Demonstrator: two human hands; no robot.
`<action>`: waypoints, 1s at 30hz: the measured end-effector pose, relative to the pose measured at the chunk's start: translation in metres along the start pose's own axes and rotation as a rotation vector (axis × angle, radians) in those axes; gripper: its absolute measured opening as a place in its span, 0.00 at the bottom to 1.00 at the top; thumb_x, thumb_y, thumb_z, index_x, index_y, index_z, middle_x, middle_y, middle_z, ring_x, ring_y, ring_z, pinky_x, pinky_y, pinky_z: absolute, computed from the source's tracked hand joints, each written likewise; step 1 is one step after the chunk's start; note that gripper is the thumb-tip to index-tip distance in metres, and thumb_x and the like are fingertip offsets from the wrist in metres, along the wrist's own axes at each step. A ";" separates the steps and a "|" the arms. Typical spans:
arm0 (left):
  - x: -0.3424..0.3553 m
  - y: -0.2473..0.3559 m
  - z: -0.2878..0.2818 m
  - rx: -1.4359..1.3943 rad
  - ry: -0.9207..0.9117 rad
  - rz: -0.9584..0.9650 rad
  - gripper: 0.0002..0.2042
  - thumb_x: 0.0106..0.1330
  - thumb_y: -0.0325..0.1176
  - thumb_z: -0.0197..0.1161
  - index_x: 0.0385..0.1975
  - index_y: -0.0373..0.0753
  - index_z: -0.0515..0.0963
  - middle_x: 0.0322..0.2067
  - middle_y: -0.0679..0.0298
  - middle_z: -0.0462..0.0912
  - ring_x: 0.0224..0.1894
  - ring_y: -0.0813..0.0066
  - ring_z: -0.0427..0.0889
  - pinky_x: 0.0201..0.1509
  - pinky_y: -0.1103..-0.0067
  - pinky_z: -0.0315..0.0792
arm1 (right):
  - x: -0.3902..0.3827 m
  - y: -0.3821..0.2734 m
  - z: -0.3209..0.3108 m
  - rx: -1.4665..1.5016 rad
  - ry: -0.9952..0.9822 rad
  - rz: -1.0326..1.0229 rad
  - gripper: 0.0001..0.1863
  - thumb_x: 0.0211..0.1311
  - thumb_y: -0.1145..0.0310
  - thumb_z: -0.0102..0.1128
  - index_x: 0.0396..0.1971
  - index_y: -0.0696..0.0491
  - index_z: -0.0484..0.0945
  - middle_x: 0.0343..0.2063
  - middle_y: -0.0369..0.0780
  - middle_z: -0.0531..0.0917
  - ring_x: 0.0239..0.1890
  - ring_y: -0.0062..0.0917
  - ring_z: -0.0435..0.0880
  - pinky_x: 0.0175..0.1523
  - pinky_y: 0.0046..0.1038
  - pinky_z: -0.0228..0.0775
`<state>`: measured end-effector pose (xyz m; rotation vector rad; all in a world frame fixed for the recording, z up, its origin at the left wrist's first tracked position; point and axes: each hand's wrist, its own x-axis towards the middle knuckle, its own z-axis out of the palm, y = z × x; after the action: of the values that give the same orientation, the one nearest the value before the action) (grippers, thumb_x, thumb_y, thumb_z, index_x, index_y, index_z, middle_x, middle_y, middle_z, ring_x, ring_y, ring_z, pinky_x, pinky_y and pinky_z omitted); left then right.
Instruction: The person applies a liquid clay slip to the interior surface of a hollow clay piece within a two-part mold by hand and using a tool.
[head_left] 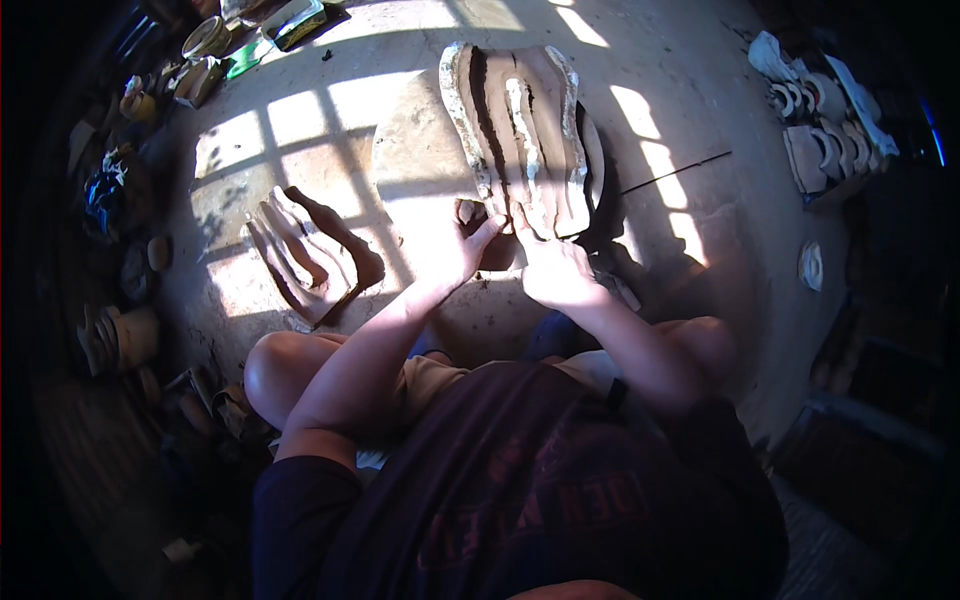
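A large grooved clay piece (545, 130) with wavy sides and white-crusted ridges lies on a round board (410, 150) on the floor in front of me. My left hand (465, 250) is at its near left corner, thumb laid along the edge and the other fingers curled beside it, partly hidden. At the near end of the middle ridge, my right hand (560, 272) touches the clay with an outstretched index finger. Its remaining fingers are folded, and anything inside them is hidden. Left of my arms, a smaller grooved clay piece (305, 250) rests in patchy sunlight.
A thin dark rod (675, 172) lies right of the board. Curved pale pieces (835, 145) are stacked along the right side. Containers (205, 38), a blue bundle (103, 200) and more curved pieces (120, 338) line the left. My bent knees flank the near floor.
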<state>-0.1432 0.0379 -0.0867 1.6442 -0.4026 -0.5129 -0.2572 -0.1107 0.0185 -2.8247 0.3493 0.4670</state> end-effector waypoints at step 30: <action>-0.008 0.077 -0.024 -0.397 -0.523 -0.330 0.18 0.82 0.53 0.57 0.42 0.44 0.83 0.26 0.72 0.81 0.22 0.85 0.76 0.25 0.85 0.64 | 0.000 -0.007 -0.062 0.605 0.257 -0.309 0.09 0.67 0.69 0.67 0.42 0.58 0.85 0.36 0.47 0.83 0.34 0.38 0.84 0.43 0.36 0.77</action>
<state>-0.1349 0.0517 -0.0073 1.1790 -0.3795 -1.2034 -0.2376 -0.1220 0.0761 -2.2807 0.0735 -0.0669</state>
